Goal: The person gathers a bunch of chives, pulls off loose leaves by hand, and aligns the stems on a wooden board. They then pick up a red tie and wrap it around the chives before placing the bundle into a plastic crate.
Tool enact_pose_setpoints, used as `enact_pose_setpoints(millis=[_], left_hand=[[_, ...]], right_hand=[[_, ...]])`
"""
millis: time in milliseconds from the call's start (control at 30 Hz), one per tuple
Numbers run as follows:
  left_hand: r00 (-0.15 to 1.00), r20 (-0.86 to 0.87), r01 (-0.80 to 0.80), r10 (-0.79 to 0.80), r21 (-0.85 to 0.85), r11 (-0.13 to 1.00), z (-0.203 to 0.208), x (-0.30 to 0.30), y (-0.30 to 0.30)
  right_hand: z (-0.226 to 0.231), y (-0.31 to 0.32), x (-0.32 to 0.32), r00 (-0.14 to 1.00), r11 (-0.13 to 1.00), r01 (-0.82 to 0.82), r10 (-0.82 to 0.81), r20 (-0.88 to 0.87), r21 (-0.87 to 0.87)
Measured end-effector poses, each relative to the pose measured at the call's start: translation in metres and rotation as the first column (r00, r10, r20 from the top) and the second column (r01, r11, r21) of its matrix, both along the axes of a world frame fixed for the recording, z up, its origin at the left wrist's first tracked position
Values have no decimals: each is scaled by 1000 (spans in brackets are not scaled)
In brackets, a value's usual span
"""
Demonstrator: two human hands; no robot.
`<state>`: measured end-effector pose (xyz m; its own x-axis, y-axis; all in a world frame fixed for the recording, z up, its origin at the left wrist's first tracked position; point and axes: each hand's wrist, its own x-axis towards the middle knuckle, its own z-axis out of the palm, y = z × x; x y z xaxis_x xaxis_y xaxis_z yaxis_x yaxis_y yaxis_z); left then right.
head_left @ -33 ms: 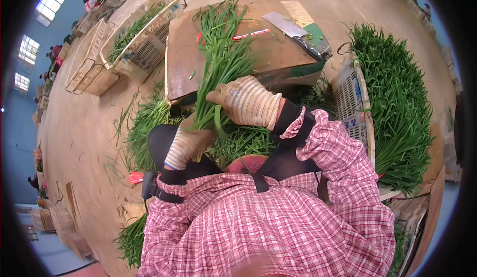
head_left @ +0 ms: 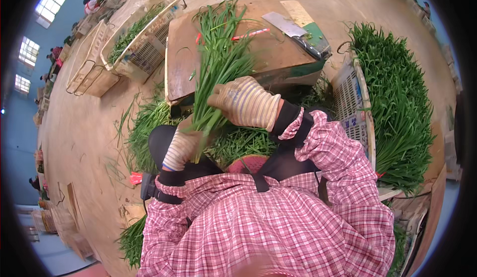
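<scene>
A bunch of long green garlic chives (head_left: 218, 66) runs from my lap up over a brown board (head_left: 181, 61). My left hand (head_left: 181, 148), in a striped knitted glove, is closed around the lower end of the bunch, its fingertips partly hidden by leaves. Higher up, my right hand (head_left: 246, 101), gloved alike, has its fingers pinched on the leaves from the right side. A red-and-white strip (head_left: 251, 34) lies on the board beside the leaf tips. Past it, a cleaver (head_left: 290, 28) with a dark handle rests at the board's right corner.
Right of me, a plastic crate (head_left: 355, 105) stands beside densely packed chives (head_left: 400, 103). Loose chives (head_left: 149, 128) lie left of my knee, and more cover my lap. Two pale crates (head_left: 141, 43) (head_left: 89, 71) sit at the far left. People work along the left wall.
My left hand has shifted slightly left and down. The leaves hanging between my hands have swung. My right hand stays nearly in place, moved a touch left.
</scene>
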<state>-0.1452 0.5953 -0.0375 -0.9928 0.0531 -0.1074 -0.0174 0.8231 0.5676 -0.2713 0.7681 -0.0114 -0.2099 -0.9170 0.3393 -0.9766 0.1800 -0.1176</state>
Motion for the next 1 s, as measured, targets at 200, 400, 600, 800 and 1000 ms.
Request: enact_pose_setpoints(millis=[200, 400, 600, 800, 1000], left_hand=[[967, 126, -241, 220, 185, 953, 17, 14, 4], [950, 90, -311, 298, 331, 891, 12, 35, -8], [869, 276, -467, 411, 182, 865, 37, 19, 8], [936, -40, -352, 351, -51, 934, 0, 15, -7], [938, 93, -330, 333, -46, 943, -1, 3, 4]], right_hand=[[4, 0, 2, 962, 961, 272, -273, -7, -57], [35, 53, -30, 975, 927, 158, -201, -94, -340], [17, 54, -93, 942, 918, 312, -332, 44, 246], [22, 7, -18, 993, 993, 56, -66, 98, 102], [-4, -28, 15, 974, 976, 196, -182, -139, 98]])
